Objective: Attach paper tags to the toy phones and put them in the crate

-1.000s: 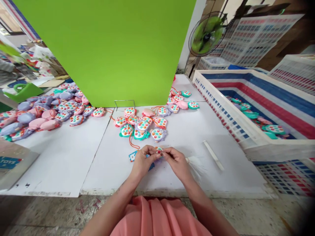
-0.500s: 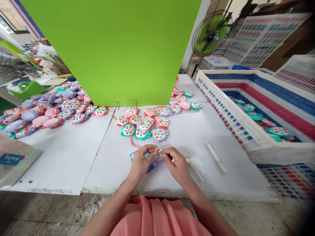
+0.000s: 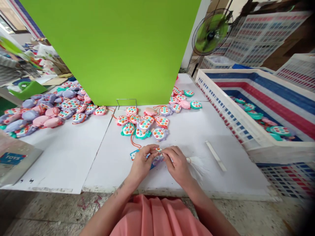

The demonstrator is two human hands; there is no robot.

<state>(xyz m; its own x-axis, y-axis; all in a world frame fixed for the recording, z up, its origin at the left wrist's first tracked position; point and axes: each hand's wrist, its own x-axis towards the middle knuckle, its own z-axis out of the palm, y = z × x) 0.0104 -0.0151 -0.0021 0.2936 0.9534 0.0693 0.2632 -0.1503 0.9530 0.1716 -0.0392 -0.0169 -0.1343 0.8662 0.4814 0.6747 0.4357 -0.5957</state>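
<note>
My left hand and my right hand meet over a purple animal-shaped toy with coloured dots. Both are closed in a pinch, fingertips nearly touching. Whatever lies between them is too small to make out. The toy is partly hidden under the fingers. A blue card sticks out beside my left hand. To the right of my right hand lies a bundle of thin white strands, with a band round its end. Ahead of my hands is a group of similar dotted toys, some with orange cords.
A larger heap of toys covers the table's left. A green panel stands at the back. On the right are a white strip and a lined white crate holding toys. A box marked TOYS sits at front left.
Both hands keep almost the same place, with small shifts of the fingers. The blue card under the toy shows slightly less below my left hand. Nothing else has visibly moved.
</note>
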